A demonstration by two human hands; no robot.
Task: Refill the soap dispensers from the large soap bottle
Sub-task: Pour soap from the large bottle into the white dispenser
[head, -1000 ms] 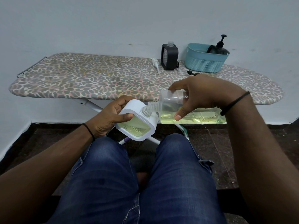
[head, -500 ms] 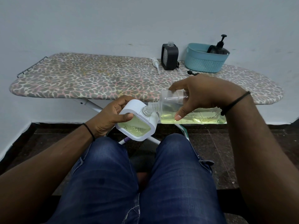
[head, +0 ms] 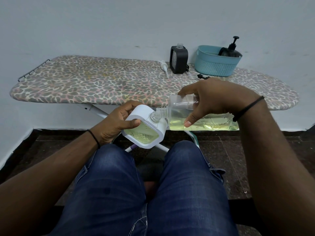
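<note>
Nothing has moved in the last second: you are mid-pour, holding steady.

Your right hand (head: 216, 99) stays curled over the large soap bottle (head: 201, 116), thumb pressed on its near face and fingers wrapped across the top; your left hand (head: 117, 123) grips the white dispenser (head: 144, 128), thumb on its front and fingers hooked behind; the bottle lies almost flat, its neck meeting the dispenser's open mouth, just as it did a second ago; whether soap is running at the necks you cannot tell, so judge the fill by the yellow-green level already showing in the dispenser's window; both are held above your knees, in front of the ironing board (head: 85, 86); behind, the black dispenser (head: 179, 60) stands uncapped and looks like your next refill, beside the blue basket (head: 216, 67).
</note>
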